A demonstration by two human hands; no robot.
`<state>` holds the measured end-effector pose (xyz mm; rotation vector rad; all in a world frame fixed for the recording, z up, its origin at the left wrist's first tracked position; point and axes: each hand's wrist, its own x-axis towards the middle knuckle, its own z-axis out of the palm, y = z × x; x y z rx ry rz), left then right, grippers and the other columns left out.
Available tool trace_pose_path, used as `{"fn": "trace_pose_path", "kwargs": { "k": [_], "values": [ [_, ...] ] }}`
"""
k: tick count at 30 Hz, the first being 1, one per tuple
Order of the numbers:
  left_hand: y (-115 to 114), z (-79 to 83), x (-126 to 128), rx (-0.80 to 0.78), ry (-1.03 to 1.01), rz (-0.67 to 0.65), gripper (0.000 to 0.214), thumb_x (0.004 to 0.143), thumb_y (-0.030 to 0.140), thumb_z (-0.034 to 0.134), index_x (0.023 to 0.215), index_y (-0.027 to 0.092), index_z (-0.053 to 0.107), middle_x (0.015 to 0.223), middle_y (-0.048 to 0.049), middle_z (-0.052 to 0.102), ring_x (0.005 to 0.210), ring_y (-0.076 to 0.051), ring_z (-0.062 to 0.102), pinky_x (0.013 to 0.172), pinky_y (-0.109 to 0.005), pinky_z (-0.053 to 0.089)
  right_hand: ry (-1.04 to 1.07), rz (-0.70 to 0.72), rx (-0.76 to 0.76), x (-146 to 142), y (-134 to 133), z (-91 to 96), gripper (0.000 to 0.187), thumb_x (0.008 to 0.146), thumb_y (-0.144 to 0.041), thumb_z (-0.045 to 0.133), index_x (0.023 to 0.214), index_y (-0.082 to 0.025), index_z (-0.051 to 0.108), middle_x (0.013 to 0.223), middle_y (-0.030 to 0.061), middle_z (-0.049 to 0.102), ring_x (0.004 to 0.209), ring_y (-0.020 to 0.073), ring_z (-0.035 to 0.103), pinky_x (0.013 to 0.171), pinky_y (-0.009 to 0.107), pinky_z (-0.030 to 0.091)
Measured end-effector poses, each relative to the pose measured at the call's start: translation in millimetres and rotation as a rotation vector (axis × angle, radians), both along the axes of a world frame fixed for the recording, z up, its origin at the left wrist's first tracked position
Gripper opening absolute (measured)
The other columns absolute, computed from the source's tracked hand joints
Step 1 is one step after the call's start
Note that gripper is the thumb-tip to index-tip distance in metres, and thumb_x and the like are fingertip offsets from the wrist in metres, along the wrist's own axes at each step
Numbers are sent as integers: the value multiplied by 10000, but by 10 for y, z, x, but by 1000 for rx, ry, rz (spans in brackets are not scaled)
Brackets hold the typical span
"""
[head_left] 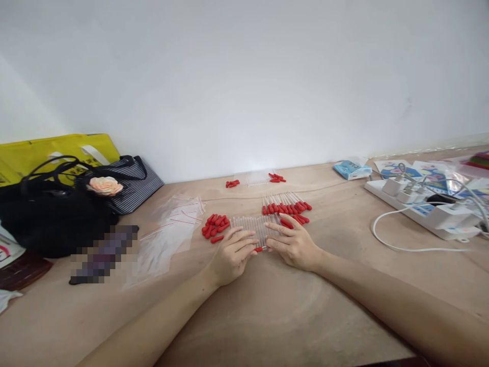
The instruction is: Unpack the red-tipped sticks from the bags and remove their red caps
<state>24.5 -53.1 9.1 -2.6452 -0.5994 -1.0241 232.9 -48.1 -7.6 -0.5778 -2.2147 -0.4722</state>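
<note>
Clear glass dropper tubes (250, 223) lie side by side in a row on the table, partly under my fingers. My left hand (234, 252) pinches a red rubber bulb (259, 249) at the row's near side. Close against it, the fingertips of my right hand (293, 244) are closed on a thin glass tube (264, 248) whose end meets the bulb; how far it goes in is hidden. A pile of loose red bulbs (214, 226) sits left of the row. Behind my right hand lie droppers fitted with red bulbs (286, 208).
Clear zip bags (170, 234) are spread on the left, near black and striped bags (132, 186). More red bulbs (232, 183) and tubes lie by the wall. On the right are a white power strip (420, 211) with cables and a blue tissue pack (351, 169).
</note>
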Motion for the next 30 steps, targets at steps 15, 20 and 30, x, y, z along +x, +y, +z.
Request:
{"fn": "trace_pose_path", "kwargs": {
  "k": [15, 20, 30],
  "values": [
    [-39, 2, -5, 105, 29, -54, 181, 788, 53, 465, 901, 154, 564, 879, -39, 682, 920, -187, 577, 816, -376, 436, 14, -30, 64, 16, -52, -7, 111, 826, -182, 493, 831, -221, 597, 813, -46, 688, 1087, 140, 502, 1058, 465, 93],
    [-25, 44, -161, 92, 26, 1, 209, 798, 57, 441, 912, 178, 567, 867, -36, 672, 915, -188, 561, 792, -371, 450, 69, -76, 40, 132, -57, 4, 144, 836, -188, 466, 826, -233, 602, 809, -43, 687, 1057, 157, 520, 1026, 451, 139],
    [178, 204, -546, -94, -163, 451, 202, 827, 256, 446, 813, 183, 634, 811, -41, 501, 705, -138, 534, 612, -270, 486, 184, -305, -225, 200, 50, -10, 268, 856, -249, 421, 1060, -209, 590, 673, 13, 629, 647, 131, 501, 687, 303, 332]
  ]
}}
